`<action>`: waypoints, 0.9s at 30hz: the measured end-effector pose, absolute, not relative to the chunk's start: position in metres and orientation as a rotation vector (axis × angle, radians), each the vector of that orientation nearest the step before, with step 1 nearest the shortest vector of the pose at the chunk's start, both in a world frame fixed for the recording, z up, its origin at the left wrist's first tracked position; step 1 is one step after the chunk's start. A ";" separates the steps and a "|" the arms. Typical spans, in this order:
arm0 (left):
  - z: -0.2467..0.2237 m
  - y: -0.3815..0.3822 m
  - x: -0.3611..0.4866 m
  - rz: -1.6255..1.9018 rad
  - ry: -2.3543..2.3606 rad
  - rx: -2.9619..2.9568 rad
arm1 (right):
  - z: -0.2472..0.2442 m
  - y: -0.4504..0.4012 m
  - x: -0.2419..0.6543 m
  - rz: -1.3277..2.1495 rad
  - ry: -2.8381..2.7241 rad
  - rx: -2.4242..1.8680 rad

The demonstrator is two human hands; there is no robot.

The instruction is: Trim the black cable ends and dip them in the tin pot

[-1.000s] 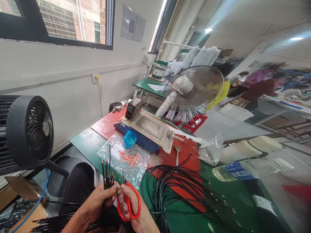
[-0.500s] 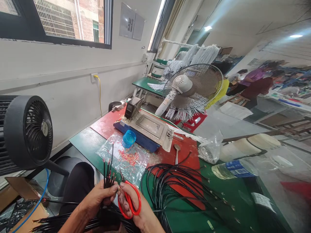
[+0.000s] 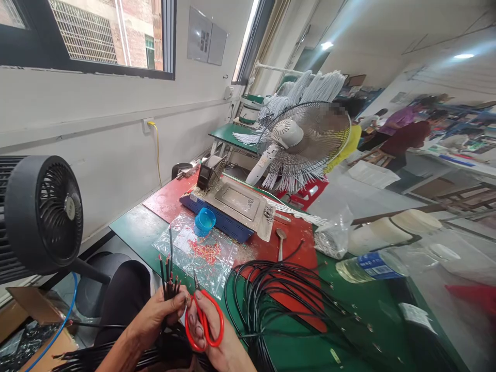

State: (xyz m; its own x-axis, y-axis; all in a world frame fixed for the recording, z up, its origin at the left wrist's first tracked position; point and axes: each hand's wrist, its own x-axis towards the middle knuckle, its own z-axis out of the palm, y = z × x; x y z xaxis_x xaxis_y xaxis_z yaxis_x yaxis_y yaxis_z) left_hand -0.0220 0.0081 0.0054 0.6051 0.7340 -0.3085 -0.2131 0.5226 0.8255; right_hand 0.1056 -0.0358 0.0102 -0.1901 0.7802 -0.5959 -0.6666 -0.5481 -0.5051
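Note:
In my left hand (image 3: 165, 309) is a bunch of black cables (image 3: 166, 281), gripped upright with reddish stripped ends pointing up. My right hand (image 3: 205, 323) holds a pair of red-handled scissors (image 3: 219, 320), blades pointing up and away from me. The fingertips of both hands meet at a small bit I cannot make out. More black cables (image 3: 93, 356) lie across my lap, below the left hand. To the right of the scissors, a large loose bundle of black cables (image 3: 267, 289) curves over the table.
A blue-sided machine with a flat metal top (image 3: 236, 199) stands at mid-table. Before it are a blue cup (image 3: 204, 222) and a plastic bag with red and yellow scraps (image 3: 207, 251). A spoon (image 3: 281, 243) lies to the right. Fans stand left (image 3: 44, 212) and behind (image 3: 306, 139).
Both hands stay close together with the cables and scissors, their pose nearly the same. The whole view has shifted slightly.

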 end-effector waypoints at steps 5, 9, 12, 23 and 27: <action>0.005 0.007 -0.021 0.630 0.719 0.849 | 0.008 -0.036 0.105 1.862 -0.281 -1.028; 0.004 0.006 -0.020 0.643 0.740 0.887 | 0.009 -0.036 0.106 1.808 -0.400 -1.049; 0.001 0.005 -0.020 0.673 0.754 0.893 | 0.007 -0.036 0.107 1.797 -0.398 -1.034; 0.004 0.001 -0.017 0.686 0.816 0.902 | 0.007 -0.034 0.105 1.657 -0.494 -1.111; 0.009 0.002 -0.016 0.741 0.868 0.850 | 0.010 -0.031 0.108 1.612 -0.437 -1.128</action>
